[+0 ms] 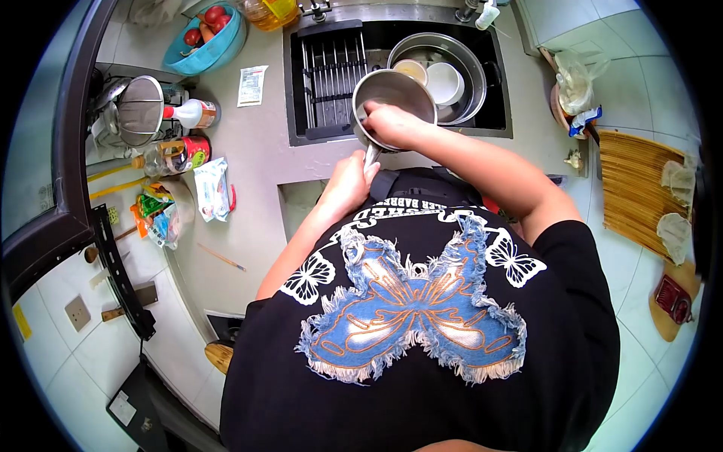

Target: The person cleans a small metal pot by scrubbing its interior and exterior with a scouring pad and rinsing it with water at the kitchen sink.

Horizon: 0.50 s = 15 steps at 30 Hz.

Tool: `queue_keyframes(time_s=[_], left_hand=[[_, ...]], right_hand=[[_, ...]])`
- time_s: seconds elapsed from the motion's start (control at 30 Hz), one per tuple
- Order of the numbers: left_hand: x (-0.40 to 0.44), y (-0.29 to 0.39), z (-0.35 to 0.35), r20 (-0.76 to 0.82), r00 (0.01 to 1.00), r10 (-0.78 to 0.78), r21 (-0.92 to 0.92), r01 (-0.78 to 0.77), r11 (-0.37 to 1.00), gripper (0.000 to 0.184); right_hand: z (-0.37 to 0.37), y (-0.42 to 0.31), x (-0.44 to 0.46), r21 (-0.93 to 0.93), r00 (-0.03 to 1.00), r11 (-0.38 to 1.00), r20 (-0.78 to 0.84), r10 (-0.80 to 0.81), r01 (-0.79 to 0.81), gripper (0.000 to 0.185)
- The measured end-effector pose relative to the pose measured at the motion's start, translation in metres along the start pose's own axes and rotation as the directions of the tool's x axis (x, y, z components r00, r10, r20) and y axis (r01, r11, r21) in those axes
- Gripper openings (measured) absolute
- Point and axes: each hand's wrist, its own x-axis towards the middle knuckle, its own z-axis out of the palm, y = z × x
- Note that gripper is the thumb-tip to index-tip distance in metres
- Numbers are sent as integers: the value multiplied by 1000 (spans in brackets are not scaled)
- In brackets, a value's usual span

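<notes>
A metal saucepan (398,89) is tilted over the front edge of the black sink (498,124). My left hand (346,184) is closed around its handle. Inside the pan, my right hand (393,126) has its fingers curled against the inner wall; the fingertips are partly hidden, and whatever they may hold cannot be made out. Behind the saucepan, a large metal pot (476,79) stands in the sink. It contains a white bowl (446,84) and a smaller yellowish bowl (411,69). To the left, a metal drying rack (331,90) spans part of the sink.
On the left counter are a blue basin (175,47) of tomatoes and carrots, a paper packet (252,86), a white bottle (197,114) and a wipes pack (212,190). A faucet (467,10) rises behind the sink. A bamboo board (640,192) stands at the right wall.
</notes>
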Motion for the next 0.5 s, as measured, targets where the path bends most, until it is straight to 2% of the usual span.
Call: queue_keyframes(time_s=[0.07,0.1,0.13,0.2,0.27,0.3,0.33,0.4,0.43,0.47,0.5], left_hand=[[-1,8,-4,11,999,-49,11,49,999,34],[-1,11,-4,9,999,-51,13,51,999,34],[-1,13,-5,-1,998,-58,7,58,998,33],[-2,13,-4,-8,998,-66,-4,66,998,33],[-2,9,-5,14,998,-61,-23,61,998,32],[-2,10,-6,12,998,-62,-26,63,998,32],[-3,12,-9,24,997,-77,-39,78,996,32],[-3,12,-10,33,995,-91,-47,92,995,32],[-1,9,-7,13,997,-78,-9,78,997,32],[0,9,-5,-7,998,-64,29,64,998,32],[1,12,-7,-8,998,-62,31,63,998,32]], right_hand=[[-4,11,4,61,956,982,-229,186,-176,24],[1,29,4,-301,961,943,-270,60,-143,27],[1,37,1,-386,953,904,-296,68,-185,23],[5,35,-7,-450,953,840,-155,259,-302,21],[2,24,-14,-313,909,876,76,409,-368,20],[0,22,-11,-202,922,942,230,311,-268,24],[0,18,-8,-81,955,991,270,120,-102,23],[-9,6,7,345,978,926,188,89,-151,21],[-9,10,18,572,972,786,122,201,-235,17],[-5,15,29,906,918,333,126,375,-260,14],[-17,18,37,991,858,25,99,504,-130,13]])
